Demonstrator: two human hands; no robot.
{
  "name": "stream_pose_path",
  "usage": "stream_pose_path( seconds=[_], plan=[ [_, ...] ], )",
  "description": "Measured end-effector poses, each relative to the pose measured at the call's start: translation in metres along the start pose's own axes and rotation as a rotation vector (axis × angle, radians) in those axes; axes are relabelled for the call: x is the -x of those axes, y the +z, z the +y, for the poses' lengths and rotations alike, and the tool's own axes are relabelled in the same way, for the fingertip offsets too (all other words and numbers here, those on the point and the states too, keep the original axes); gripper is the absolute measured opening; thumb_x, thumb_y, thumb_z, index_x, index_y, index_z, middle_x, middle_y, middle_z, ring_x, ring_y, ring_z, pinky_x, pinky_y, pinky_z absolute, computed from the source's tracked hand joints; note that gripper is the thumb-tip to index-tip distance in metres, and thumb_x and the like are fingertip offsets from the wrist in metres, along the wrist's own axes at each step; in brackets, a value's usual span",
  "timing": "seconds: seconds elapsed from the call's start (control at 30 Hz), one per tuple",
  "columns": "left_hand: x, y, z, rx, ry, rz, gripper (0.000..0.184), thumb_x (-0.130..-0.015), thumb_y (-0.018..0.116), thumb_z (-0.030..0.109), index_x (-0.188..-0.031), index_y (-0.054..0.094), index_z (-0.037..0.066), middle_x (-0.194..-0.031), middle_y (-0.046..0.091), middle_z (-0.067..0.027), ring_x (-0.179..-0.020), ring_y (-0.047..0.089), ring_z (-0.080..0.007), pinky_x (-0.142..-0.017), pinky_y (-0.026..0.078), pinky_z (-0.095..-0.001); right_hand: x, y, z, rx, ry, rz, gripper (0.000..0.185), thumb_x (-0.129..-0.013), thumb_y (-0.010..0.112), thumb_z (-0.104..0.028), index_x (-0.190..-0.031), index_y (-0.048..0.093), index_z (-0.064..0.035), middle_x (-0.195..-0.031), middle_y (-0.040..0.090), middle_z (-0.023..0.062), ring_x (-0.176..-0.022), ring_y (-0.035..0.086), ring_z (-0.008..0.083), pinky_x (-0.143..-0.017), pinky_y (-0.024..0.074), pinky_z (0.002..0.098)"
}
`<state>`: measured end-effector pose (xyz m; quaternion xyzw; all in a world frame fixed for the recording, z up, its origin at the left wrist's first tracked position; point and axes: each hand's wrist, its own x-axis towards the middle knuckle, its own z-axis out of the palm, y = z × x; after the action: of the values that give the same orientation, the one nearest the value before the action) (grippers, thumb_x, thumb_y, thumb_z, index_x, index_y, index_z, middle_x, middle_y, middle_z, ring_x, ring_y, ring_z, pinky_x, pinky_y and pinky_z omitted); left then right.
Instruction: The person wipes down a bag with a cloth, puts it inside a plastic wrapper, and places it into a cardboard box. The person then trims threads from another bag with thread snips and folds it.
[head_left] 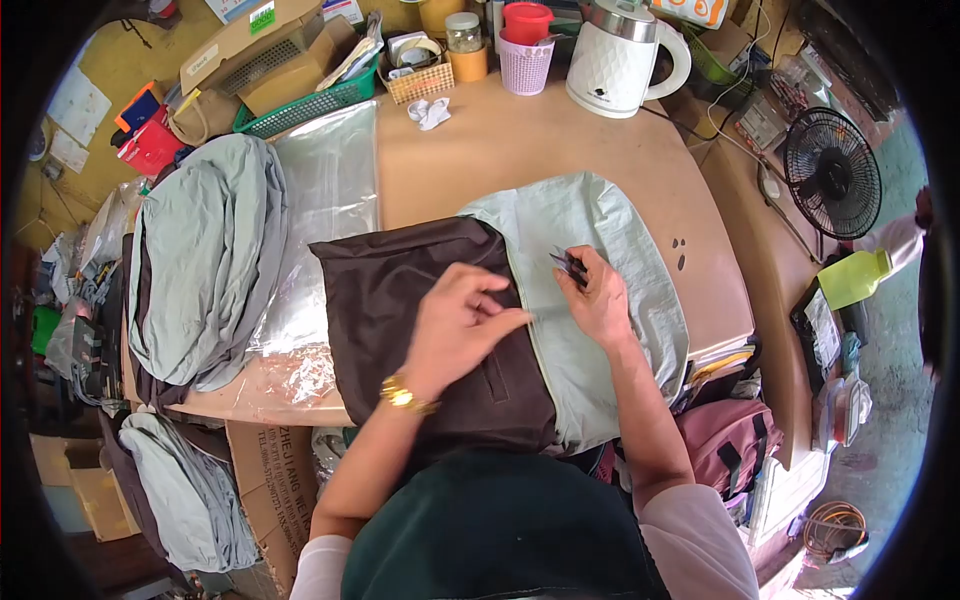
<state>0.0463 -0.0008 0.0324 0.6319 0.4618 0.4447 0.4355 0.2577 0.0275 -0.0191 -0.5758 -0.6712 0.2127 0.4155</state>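
A two-tone cloth piece lies spread in front of me, with a dark brown part (400, 290) on the left and a pale grey-green part (640, 260) on the right. My left hand (455, 330), with a gold watch (408, 394) at its wrist, is over the brown part near the seam. Its fingers are curled, thumb and forefinger brought together at the seam; anything pinched there is too small and blurred to make out. My right hand (598, 300) is above the pale part, closed around small dark thread snips (570, 264) whose points face up and left.
At left a pile of grey-green cloth (205, 260) overlaps clear plastic sheets (325, 180). A green basket (310, 108), a purple cup (526, 66) and a white kettle (615, 62) line the table's back. A black fan (832, 172) stands at right.
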Motion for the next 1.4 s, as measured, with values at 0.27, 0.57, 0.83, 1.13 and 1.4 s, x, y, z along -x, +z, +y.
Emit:
stream_pose_path(
  seconds=[0.27, 0.57, 0.83, 1.13, 1.4],
  plan=[
    [-0.011, 0.043, -0.054, -0.562, 0.339, 0.098, 0.022, -0.072, 0.078, 0.006, -0.089, 0.066, -0.003, -0.09, 0.063, -0.0084, -0.071, 0.064, -0.0213, -0.062, 0.052, -0.0319, 0.003, 0.002, 0.006, 0.008, -0.017, -0.009, 0.023, -0.083, 0.069, -0.009, -0.101, 0.058, 0.0013, -0.081, 0.065, 0.0146, -0.068, 0.064, 0.0214, -0.063, 0.0503, 0.0318],
    [-0.018, 0.027, -0.067, -0.416, 0.083, 0.084, 0.015, -0.085, 0.067, 0.006, -0.083, 0.056, -0.003, -0.08, 0.06, -0.0104, -0.063, 0.064, -0.0197, -0.057, 0.052, -0.0311, -0.001, -0.001, 0.0, -0.05, 0.016, -0.018, 0.022, -0.081, 0.071, -0.006, -0.099, 0.061, 0.0018, -0.084, 0.064, 0.0155, -0.068, 0.063, 0.0212, -0.064, 0.0501, 0.0314],
    [-0.018, 0.013, -0.068, 0.103, -0.143, -0.008, 0.019, -0.094, 0.061, 0.014, -0.087, 0.055, -0.002, -0.08, 0.061, -0.0054, -0.07, 0.061, -0.0095, -0.065, 0.052, -0.0243, 0.0, 0.022, -0.029, 0.121, -0.153, -0.274, 0.014, -0.075, 0.072, -0.004, -0.087, 0.065, -0.0035, -0.085, 0.058, 0.0115, -0.078, 0.061, 0.0335, -0.067, 0.0479, 0.0395],
    [-0.007, 0.016, -0.051, -0.078, 0.066, -0.027, 0.019, -0.077, 0.076, 0.002, -0.092, 0.066, 0.001, -0.107, 0.054, -0.005, -0.081, 0.061, -0.01, -0.071, 0.053, -0.0224, -0.012, 0.02, -0.006, -0.426, 0.19, -0.152, 0.008, -0.083, 0.065, -0.005, -0.083, 0.058, -0.001, -0.073, 0.063, 0.0065, -0.069, 0.059, 0.0139, -0.063, 0.0447, 0.03],
    [-0.018, 0.035, -0.054, -0.663, 0.308, 0.1, 0.013, -0.077, 0.072, 0.003, -0.081, 0.06, -0.001, -0.088, 0.057, -0.0122, -0.074, 0.06, -0.0263, -0.064, 0.049, -0.0345, -0.013, 0.021, -0.007, -0.53, 0.202, -0.065, 0.01, -0.085, 0.064, -0.009, -0.081, 0.059, -0.0009, -0.07, 0.059, 0.0005, -0.065, 0.049, 0.0056, -0.059, 0.0406, 0.0242]
  ],
)
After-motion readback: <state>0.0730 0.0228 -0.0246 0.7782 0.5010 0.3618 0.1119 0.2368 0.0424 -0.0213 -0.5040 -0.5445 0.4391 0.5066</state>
